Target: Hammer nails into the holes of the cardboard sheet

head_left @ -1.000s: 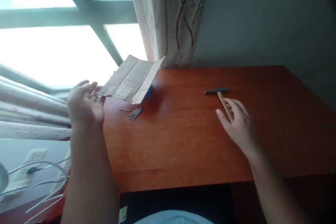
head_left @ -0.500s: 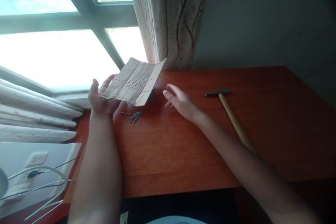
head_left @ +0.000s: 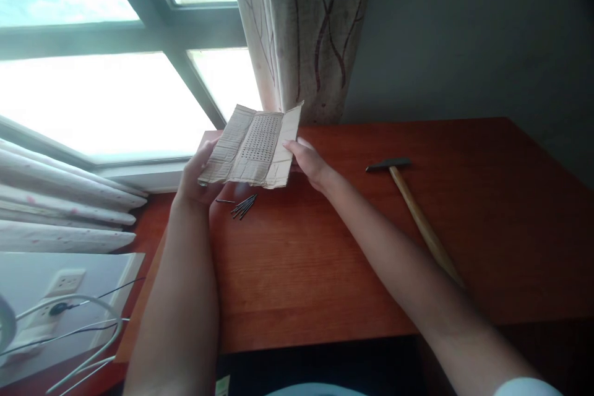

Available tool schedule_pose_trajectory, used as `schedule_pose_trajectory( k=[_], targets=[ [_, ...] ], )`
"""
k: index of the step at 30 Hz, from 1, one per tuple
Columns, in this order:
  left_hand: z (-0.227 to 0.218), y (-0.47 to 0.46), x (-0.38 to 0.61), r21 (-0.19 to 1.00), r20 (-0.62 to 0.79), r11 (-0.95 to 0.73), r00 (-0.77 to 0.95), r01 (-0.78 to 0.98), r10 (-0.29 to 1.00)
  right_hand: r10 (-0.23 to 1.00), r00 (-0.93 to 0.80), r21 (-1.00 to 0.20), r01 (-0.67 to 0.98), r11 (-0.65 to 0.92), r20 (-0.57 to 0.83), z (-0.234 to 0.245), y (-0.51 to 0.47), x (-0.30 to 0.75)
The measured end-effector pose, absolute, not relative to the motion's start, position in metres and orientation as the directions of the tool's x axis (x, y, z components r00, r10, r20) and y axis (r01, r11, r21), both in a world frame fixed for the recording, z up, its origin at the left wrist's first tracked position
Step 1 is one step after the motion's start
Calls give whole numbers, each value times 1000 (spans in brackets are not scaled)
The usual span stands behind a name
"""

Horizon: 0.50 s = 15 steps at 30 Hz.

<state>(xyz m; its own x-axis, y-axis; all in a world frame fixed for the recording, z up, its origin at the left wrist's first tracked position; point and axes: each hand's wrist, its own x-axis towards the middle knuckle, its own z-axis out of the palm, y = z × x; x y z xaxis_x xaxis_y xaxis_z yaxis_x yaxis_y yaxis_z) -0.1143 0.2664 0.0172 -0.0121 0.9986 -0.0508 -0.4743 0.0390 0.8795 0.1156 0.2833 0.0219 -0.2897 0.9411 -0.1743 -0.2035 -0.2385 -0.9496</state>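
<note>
A creased, folded-open piece of cardboard [head_left: 258,139] is held above the table, tilted, with a grid of small dark dots or holes on its middle panel. My left hand [head_left: 197,176] grips its left edge, the fingers partly hidden underneath. On the right edge, my right hand [head_left: 312,164] pinches it with the thumb on top and fingers below. Beneath the cardboard, several thin metal nails [head_left: 244,206] lie in a small bunch, with a single nail [head_left: 225,201] beside them.
A hammer [head_left: 424,223] with a wooden handle lies on the reddish-brown wooden table [head_left: 297,284], right of my right forearm. A window [head_left: 93,105] and patterned curtain [head_left: 310,31] stand behind. Cables [head_left: 106,309] and a wall socket [head_left: 68,283] are at lower left.
My right hand has moved left and taken hold of the cardboard's right edge. The cardboard and my left hand have shifted slightly right, and my left thumb has closed in towards the cardboard.
</note>
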Motion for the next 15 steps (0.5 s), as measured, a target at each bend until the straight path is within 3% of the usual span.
schedule_pose_trajectory(
  k=[6,15],
  targets=[
    [26,262,-91,964,-140,177,183,-199,973,972,-174,-956,-216,-196,-160,20,265,160],
    [27,233,-26,965,-216,249,283,-85,935,968,-137,-959,-161,-232,-211,22,211,243]
  ],
)
